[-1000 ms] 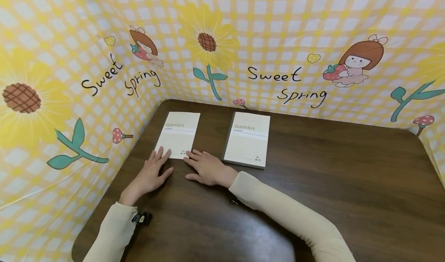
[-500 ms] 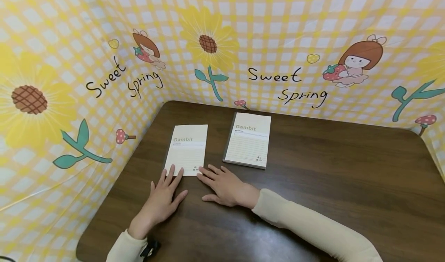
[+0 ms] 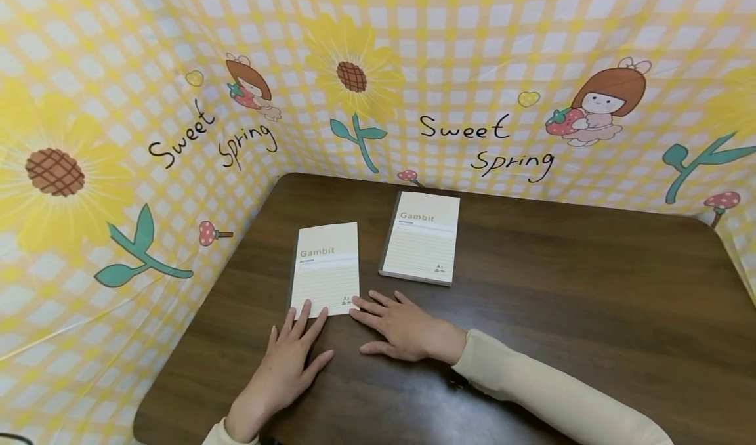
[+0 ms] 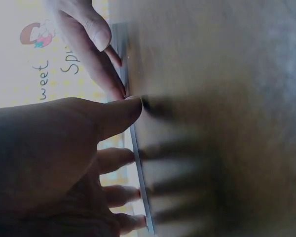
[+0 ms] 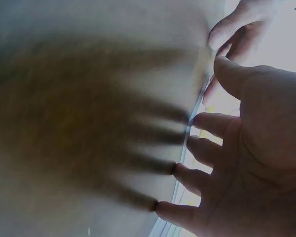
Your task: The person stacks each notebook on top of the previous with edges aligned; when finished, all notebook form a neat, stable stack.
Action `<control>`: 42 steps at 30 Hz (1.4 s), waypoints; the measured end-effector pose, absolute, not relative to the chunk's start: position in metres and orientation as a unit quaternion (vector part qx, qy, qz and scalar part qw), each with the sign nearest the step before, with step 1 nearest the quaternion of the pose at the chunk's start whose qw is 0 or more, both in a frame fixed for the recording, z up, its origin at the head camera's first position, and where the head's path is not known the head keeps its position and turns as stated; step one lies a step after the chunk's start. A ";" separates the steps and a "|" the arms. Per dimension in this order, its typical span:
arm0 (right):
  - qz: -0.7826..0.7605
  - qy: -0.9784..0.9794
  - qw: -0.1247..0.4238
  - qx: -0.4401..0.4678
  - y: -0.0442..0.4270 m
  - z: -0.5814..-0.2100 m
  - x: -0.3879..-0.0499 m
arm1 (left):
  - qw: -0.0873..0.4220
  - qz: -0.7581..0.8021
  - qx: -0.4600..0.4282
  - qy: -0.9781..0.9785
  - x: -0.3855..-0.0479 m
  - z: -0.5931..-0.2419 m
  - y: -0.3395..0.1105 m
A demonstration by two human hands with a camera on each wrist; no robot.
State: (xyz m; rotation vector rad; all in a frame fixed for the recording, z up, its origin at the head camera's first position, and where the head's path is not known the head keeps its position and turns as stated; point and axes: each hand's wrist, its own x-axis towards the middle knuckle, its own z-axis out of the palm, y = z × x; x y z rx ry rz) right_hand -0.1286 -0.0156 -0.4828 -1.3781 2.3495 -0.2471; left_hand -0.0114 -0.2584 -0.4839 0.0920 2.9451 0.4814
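A cream notebook (image 3: pixel 327 271) with a dark spine lies flat on the brown table, left of centre in the head view. My left hand (image 3: pixel 286 367) rests its fingertips on the notebook's lower left edge, fingers straight and spread. At the lower right corner, the fingertips of my right hand (image 3: pixel 407 330) touch it, that hand also flat and spread. Both thumbs are off the cover. To the right, apart from the hands, a second, thicker-looking notebook (image 3: pixel 420 238) carries the same "Gambit" print. In the wrist views, the left palm (image 4: pixel 49 153) and right palm (image 5: pixel 276 123) appear close up, facing the tabletop.
The dark wooden table (image 3: pixel 561 300) has rounded corners. A yellow checked cloth (image 3: pixel 472 58) with flowers and cartoon figures hangs along its back and left sides.
Both hands have drawn the left notebook toward the person and a little to the right, and it has turned slightly. The other notebook has stayed in place.
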 end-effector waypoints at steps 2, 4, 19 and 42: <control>-0.109 0.838 0.203 -0.495 -0.016 -0.482 -0.129 | 0.062 0.171 0.034 0.983 -0.012 -0.483 -0.260; -0.143 0.833 0.199 -0.496 -0.016 -0.483 -0.130 | 0.043 0.191 0.034 0.980 -0.014 -0.482 -0.264; -0.504 0.788 0.232 -0.267 -0.034 -0.488 -0.115 | 0.022 0.449 -0.134 0.883 -0.032 -0.467 -0.287; -0.734 0.608 0.300 -0.038 -0.043 -0.490 -0.128 | 0.088 0.657 -0.227 0.713 -0.028 -0.469 -0.305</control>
